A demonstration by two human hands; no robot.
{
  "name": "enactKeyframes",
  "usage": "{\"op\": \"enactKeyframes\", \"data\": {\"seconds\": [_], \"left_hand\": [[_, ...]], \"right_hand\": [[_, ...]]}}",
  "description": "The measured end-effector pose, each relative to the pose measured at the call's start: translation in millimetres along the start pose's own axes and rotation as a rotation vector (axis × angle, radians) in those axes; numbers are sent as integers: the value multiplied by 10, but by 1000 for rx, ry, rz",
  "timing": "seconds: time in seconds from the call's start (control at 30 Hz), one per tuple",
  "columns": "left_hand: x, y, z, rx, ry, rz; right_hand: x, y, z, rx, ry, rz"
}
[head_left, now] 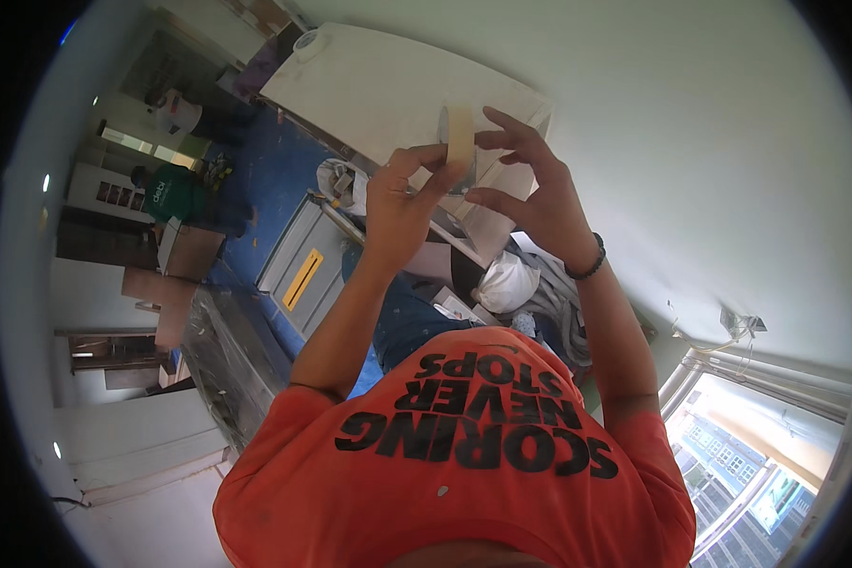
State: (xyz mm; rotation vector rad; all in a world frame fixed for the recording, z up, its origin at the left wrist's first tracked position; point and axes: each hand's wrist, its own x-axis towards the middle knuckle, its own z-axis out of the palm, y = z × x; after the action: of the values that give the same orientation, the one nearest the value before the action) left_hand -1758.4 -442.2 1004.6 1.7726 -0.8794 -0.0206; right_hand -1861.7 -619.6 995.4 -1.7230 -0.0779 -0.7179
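A roll of cream masking tape is held upright in front of me, above the white panel. My left hand pinches its lower left side between thumb and fingers. On the other side my right hand has its fingers spread, with the thumb well away from them. One right fingertip is close to the roll's edge; whether it touches, I cannot tell. Beneath both hands lies the end of the long white panel, with some small things on it partly hidden by my fingers.
Another round roll sits at the panel's far end. Below my hands are a white bag, grey bundled material and a grey lidded box. Two people work at the left, beyond the blue floor. A wall rises at right.
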Motion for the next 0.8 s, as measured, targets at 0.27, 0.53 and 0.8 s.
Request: {"op": "enactKeyframes", "data": {"seconds": [0.27, 0.53, 0.8], "left_hand": [[-154, 3, -5, -372, -19, -260], [-235, -279, 22, 240, -109, 133], [-249, -290, 44, 300, -85, 6]], "right_hand": [[-142, 259, 252, 274, -24, 316], [-71, 299, 201, 1014, 130, 504], [-150, 390, 318, 789, 90, 405]]}}
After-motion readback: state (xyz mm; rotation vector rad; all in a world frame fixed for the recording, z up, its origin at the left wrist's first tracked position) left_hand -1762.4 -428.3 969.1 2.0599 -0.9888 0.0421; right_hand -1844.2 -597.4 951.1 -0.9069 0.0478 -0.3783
